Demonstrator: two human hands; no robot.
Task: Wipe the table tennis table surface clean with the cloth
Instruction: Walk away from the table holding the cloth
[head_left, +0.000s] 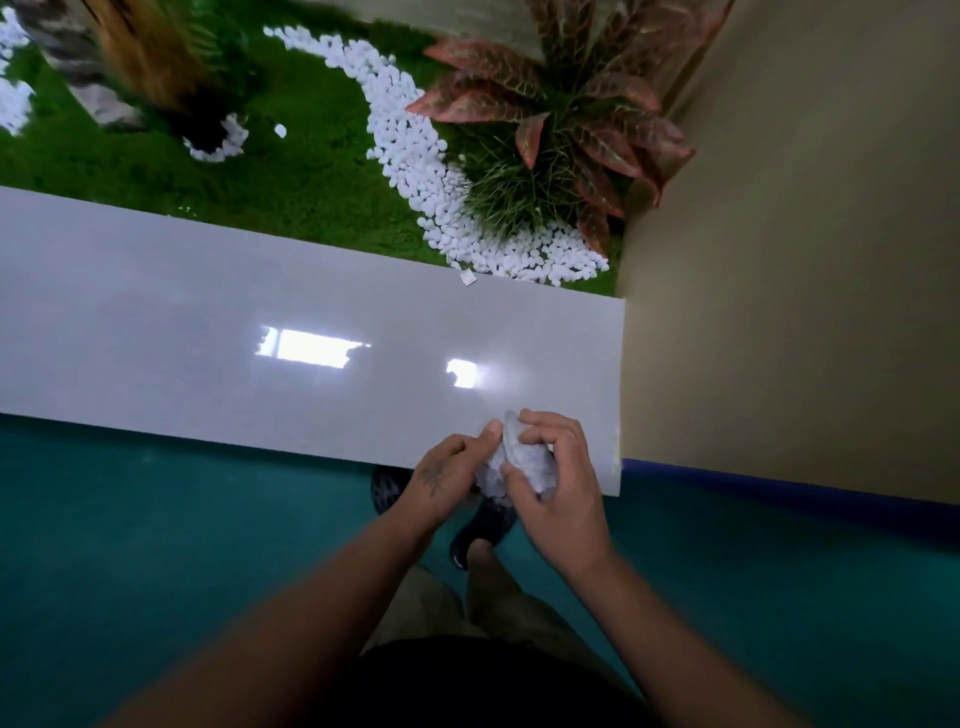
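A crumpled whitish cloth (519, 460) is bunched between both of my hands, just above the near edge of a glossy pale grey surface (208, 332). My left hand (447, 480) pinches the cloth from the left with thumb and fingers. My right hand (558, 478) curls around it from the right, thumb pressed on the front. Most of the cloth is hidden inside the hands. No table tennis table is recognisable in view.
Beyond the grey surface lies green turf with a curved band of white pebbles (410, 135) and a red-leaved plant (566, 104). A beige wall (805, 260) stands at the right. Teal floor (156, 519) and my black shoes (480, 525) are below. A small white scrap (468, 278) sits on the far edge.
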